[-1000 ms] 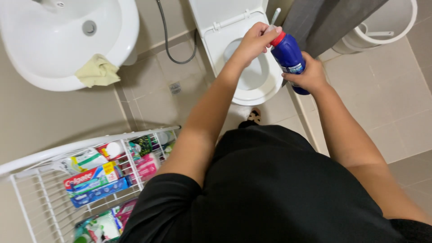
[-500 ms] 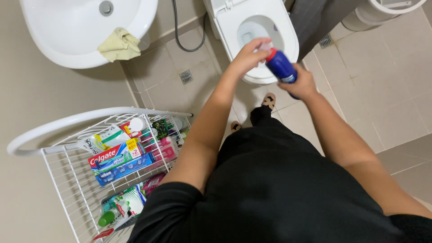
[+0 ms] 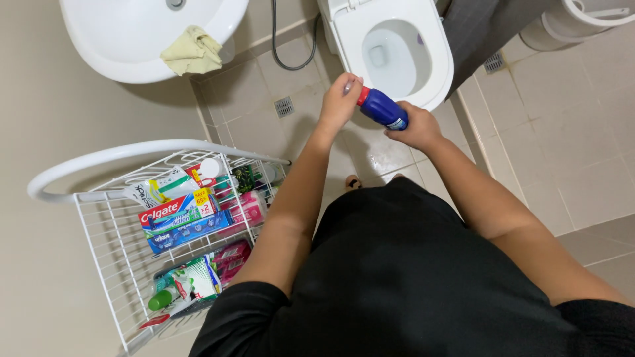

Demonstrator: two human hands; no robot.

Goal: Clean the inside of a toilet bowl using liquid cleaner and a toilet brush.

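Right hand grips blue bottle, left hand pinching its red cap beside the toilet.

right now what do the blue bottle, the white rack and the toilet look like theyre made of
The blue bottle looks like glossy moulded plastic: even colour, soft highlights, a red cap. The white rack seems to be coated metal wire, judging by its thin welded grid and thicker tube rim, though plastic coating cannot be told. The toilet looks like glazed ceramic, smooth and shiny white; its seat may be plastic.
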